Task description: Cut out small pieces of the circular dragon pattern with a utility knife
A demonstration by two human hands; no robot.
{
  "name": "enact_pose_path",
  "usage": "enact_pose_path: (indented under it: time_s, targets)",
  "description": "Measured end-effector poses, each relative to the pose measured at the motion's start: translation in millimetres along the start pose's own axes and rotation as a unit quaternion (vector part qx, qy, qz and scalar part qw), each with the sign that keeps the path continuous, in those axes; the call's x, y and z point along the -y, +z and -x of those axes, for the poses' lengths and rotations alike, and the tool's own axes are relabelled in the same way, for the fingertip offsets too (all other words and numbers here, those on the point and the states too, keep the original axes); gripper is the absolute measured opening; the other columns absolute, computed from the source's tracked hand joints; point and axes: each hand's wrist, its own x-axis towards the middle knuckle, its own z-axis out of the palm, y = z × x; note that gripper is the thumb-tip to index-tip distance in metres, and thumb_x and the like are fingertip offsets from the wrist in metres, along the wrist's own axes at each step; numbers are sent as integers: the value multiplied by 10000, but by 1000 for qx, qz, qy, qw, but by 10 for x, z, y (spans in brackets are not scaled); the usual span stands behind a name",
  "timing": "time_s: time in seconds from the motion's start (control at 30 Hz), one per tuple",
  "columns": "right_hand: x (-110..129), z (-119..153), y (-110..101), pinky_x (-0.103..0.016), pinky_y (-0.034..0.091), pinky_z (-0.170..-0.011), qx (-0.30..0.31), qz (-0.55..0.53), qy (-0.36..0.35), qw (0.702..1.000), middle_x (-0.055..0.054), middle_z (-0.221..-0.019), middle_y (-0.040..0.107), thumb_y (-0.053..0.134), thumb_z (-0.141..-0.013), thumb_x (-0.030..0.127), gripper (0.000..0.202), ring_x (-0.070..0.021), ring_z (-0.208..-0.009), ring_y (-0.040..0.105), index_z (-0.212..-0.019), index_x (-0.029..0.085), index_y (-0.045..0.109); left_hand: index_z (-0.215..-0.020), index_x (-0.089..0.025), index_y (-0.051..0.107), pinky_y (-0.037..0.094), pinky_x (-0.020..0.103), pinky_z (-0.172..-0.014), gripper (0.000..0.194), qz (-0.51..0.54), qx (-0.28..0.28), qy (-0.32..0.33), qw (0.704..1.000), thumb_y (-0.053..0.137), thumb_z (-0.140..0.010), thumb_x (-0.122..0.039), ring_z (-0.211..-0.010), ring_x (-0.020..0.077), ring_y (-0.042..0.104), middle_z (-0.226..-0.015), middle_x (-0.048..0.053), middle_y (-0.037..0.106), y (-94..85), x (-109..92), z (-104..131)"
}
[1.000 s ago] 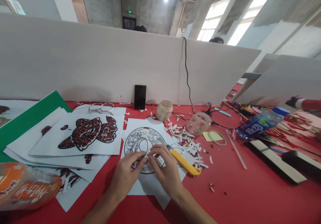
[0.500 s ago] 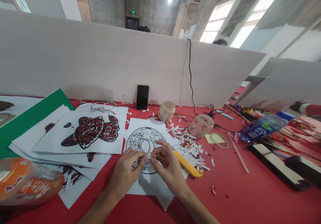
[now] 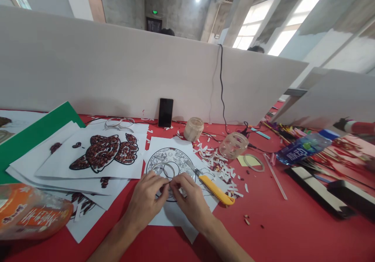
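Red covering spreads over the worktable [image 3: 293, 230], with a low white partition [image 3: 117, 66] along its far edge and bare grey concrete walls [image 3: 187, 15] beyond. At the far left lies a clear plastic bottle with an orange label [image 3: 35, 213], cut off by the frame. Behind it are a green rectangular board [image 3: 63, 115] and overlapping white sheets, the top one bearing a figure filled with dark red beans [image 3: 102, 152]; thin pale rings [image 3: 118, 127] lie at that pile's far edge.

Next comes the left hand [image 3: 148, 193], pinching a slim, pale grey ring [image 3: 174, 170] between thumb and fingers. This ring is held tilted above a white sheet with a round black-line drawing [image 3: 183, 156]. Farther back, a black phone [image 3: 165, 112] leans upright against the partition. The right hand [image 3: 189, 199] meets the left at the ring's near edge, fingers bent inward; whether they grip anything cannot be told.

Rightward follow a cloudy beige jar [image 3: 193, 130], a yellow-handled utility knife [image 3: 215, 188], scattered white paper scraps [image 3: 231, 174], a clear jar [image 3: 233, 145], a clear plastic bottle with a blue label [image 3: 301, 148] and a black-and-cream block [image 3: 318, 191].
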Motion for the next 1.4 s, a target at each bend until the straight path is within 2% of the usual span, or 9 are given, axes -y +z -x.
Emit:
enact_pose_path:
  time_s: [0.2,0.3,0.5,0.63,0.77,0.97,1.13,1.3,1.4]
  targets:
    - [22,-7,-30,-364,464,-793,24,130,-113,985,-55,-928,684,467,-1042,152,136,-200,-846,606,-1021,228,577,-856,-223,667,476,367,-803,192,22,-15,-15,1000,521,-974,-183,-794,203,599,-791,11,701,-8,16,-6]
    - [35,50,-68,-375,455,-816,44,114,-151,981,-42,-934,700,450,-1043,136,174,-188,-832,607,-1027,238,590,-909,-220,685,490,360,-828,190,-2,-78,-29,997,519,-998,-239,-839,203,628,-853,27,721,-120,168,-21]
    - [42,50,-219,-301,493,-710,16,-78,57,995,-36,-913,651,508,-1034,293,108,-173,-813,590,-987,230,582,-1131,-212,737,450,514,-991,247,-246,-133,-121,953,585,-956,-297,-1169,345,571,-1215,132,669,-379,462,-21]
    - [48,0,-275,-297,495,-714,69,-136,97,984,-27,-924,646,537,-1020,356,149,-162,-796,582,-1008,226,608,-1211,-249,701,503,405,-985,287,-35,-87,-79,992,581,-973,-355,-1127,260,628,-1206,88,677,-253,233,-25]
    - [53,21,-250,-296,477,-692,92,-174,113,974,-22,-902,632,547,-1017,387,178,-158,-767,547,-1017,225,621,-986,-263,749,520,281,-715,172,161,25,-133,978,624,-950,-376,-863,191,669,-982,27,734,-54,-14,-19]
    - [1,52,-195,-298,480,-696,94,-220,155,958,-17,-881,635,606,-983,432,219,-157,-767,568,-1024,221,645,-799,-232,715,457,261,-690,201,185,32,-168,968,637,-929,-364,-744,165,613,-794,-6,704,-36,-60,-37]
    - [-60,13,-239,-284,489,-677,38,-326,180,927,9,-867,648,719,-897,475,461,-156,-762,605,-1234,262,487,-791,-228,700,404,251,-626,255,194,37,-195,961,605,-937,-414,-667,154,524,-764,-12,676,-56,-57,-31]
    - [-88,11,-318,-273,477,-677,25,-266,193,944,-41,-1007,666,690,-915,461,369,-143,-777,597,-1171,227,566,-819,-203,714,385,240,-577,340,254,31,-259,931,643,-899,-526,-621,144,489,-736,-6,639,15,53,18]
    - [-52,14,-313,-269,442,-651,48,-222,200,953,-18,-851,652,669,-928,446,267,-140,-722,569,-1011,194,643,-820,-193,715,382,236,-575,362,274,29,-272,922,661,-884,-545,-617,139,481,-717,-6,621,44,90,29]
